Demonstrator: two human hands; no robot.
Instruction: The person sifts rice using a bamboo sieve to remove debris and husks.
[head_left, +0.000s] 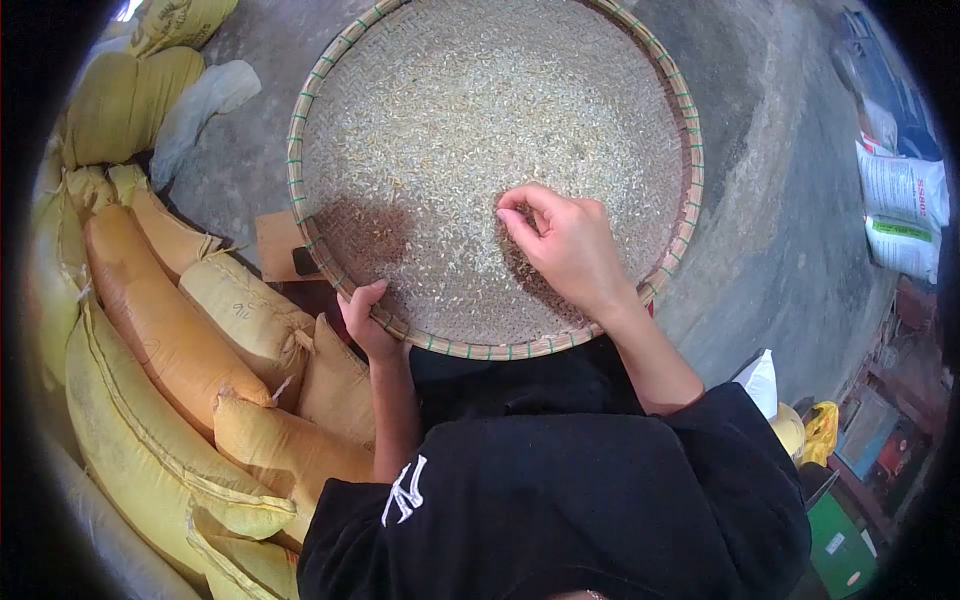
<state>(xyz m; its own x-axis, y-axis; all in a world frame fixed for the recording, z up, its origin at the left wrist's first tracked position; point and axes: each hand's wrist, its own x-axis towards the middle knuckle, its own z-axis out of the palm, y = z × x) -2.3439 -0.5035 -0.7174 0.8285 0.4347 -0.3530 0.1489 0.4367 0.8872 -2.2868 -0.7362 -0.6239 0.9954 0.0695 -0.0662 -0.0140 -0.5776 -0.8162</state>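
A large round woven bamboo tray [690, 150] is spread with a thin layer of rice grains [480, 110]. My left hand [366, 322] grips the tray's near-left rim, thumb on top. My right hand [562, 244] rests inside the tray over the grains, with thumb and fingertips pinched together at the grain layer. Whether a grain is held between them is too small to tell.
Several stuffed yellow and orange sacks [170, 330] are piled at the left. Grey concrete floor [780, 220] lies around the tray. White printed bags [905, 215] lie at the right edge, with coloured boxes [850, 500] at the lower right. A piece of cardboard [280, 245] sits under the tray's left side.
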